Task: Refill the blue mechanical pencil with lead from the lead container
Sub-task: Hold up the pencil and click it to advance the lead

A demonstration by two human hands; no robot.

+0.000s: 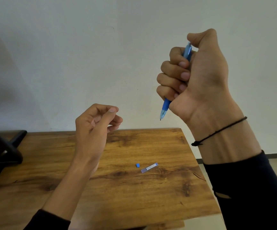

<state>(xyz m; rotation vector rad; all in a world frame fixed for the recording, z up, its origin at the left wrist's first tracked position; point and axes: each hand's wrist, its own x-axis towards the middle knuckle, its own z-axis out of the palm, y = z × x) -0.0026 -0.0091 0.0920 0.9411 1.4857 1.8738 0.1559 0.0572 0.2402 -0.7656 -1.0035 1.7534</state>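
My right hand (pixel 199 77) is raised high and wrapped in a fist around the blue mechanical pencil (pixel 165 107), tip pointing down, with the thumb pressed on its top end. My left hand (pixel 97 128) hovers lower and to the left, fingers loosely curled and thumb near the fingertips; whether it pinches anything is too small to tell. On the wooden table (pixel 101 188) below lie the slim clear lead container (pixel 149 167) and, just left of it, a small blue cap (pixel 138 165).
A black object with a stand (pixel 0 151) occupies the table's left edge. A pale wall rises behind the table. The table's right edge drops off to a light floor (pixel 207 170).
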